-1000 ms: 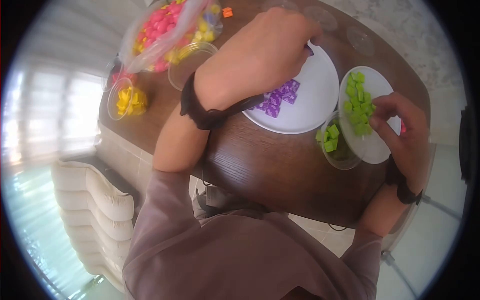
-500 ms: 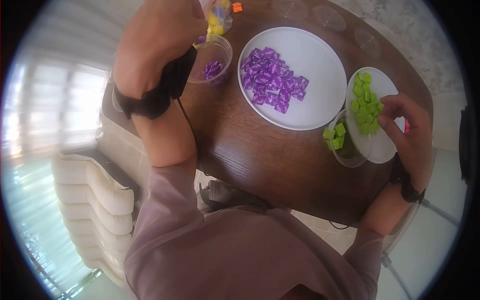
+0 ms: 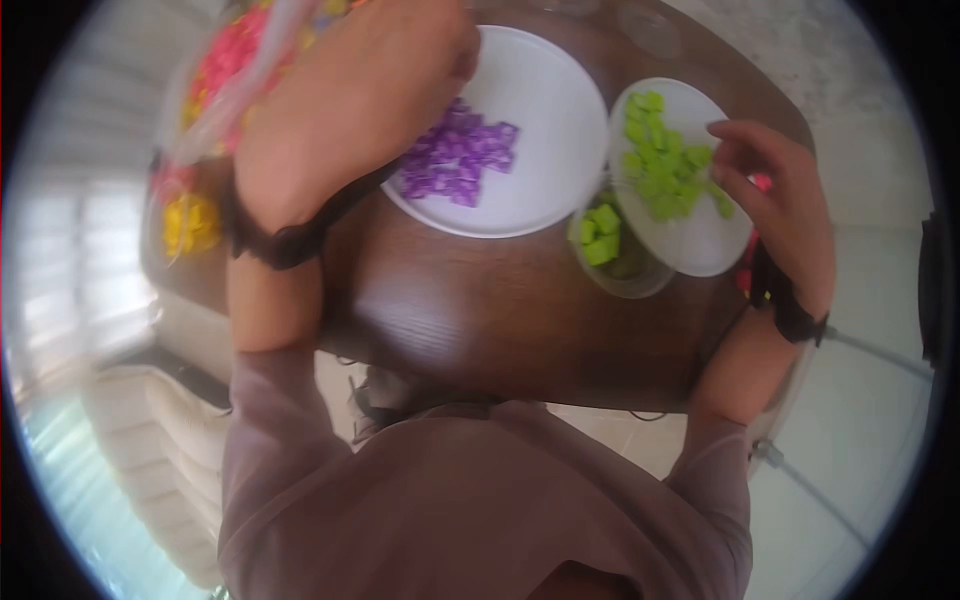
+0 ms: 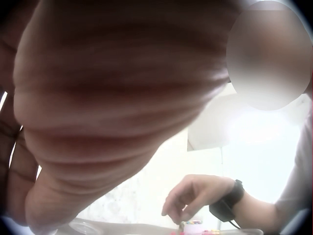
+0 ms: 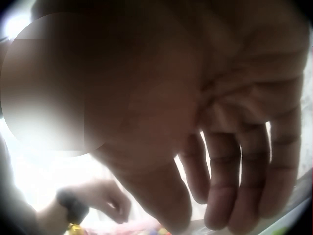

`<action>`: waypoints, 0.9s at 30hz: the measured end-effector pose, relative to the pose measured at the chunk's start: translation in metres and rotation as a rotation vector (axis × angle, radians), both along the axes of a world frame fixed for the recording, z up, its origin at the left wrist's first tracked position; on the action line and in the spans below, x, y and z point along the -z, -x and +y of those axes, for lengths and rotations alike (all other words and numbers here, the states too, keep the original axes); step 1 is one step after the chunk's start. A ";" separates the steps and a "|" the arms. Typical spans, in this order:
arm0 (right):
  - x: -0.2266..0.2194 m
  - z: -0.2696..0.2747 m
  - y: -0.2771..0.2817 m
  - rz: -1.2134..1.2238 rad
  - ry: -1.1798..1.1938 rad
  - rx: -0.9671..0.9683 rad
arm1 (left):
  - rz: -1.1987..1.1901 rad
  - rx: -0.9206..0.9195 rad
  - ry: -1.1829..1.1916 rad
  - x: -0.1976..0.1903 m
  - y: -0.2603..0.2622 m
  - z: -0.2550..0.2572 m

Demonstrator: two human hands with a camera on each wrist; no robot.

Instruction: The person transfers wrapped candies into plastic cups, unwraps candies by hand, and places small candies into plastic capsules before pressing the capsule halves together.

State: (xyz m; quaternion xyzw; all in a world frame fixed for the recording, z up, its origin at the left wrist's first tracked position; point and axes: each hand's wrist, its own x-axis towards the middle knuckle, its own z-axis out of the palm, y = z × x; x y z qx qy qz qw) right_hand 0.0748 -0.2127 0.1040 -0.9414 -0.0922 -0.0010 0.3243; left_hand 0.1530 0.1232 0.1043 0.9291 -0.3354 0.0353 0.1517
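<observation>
A pile of purple wrapped sweets (image 3: 455, 150) lies on the left part of a large white plate (image 3: 545, 130). My left hand (image 3: 345, 110) hovers over that plate's left edge, its fingertips hidden from the head view; fingers hang loosely in the left wrist view (image 4: 98, 98). Green wrapped sweets (image 3: 655, 155) lie on a smaller white plate (image 3: 700, 250). Beside its right edge is my right hand (image 3: 785, 195), thumb and fingers apart with nothing between them. A clear tub (image 3: 640, 282) holding more green sweets stands against the small plate's lower left.
A clear plastic bag (image 3: 225, 120) of pink and yellow sweets sits at the far left. Yellow sweets (image 3: 192, 222) are in a container below it. Clear round lids (image 3: 650, 32) lie along the far edge. Red pieces (image 3: 762, 182) show behind my right hand.
My left hand went from the plate to a clear tub with purple sweets at the left, then came back toward the plate. My right fingers have spread slightly. The head view has shifted.
</observation>
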 end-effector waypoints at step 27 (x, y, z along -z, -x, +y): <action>0.053 -0.010 -0.035 0.017 0.283 -0.112 | -0.066 0.115 0.035 0.035 -0.002 -0.001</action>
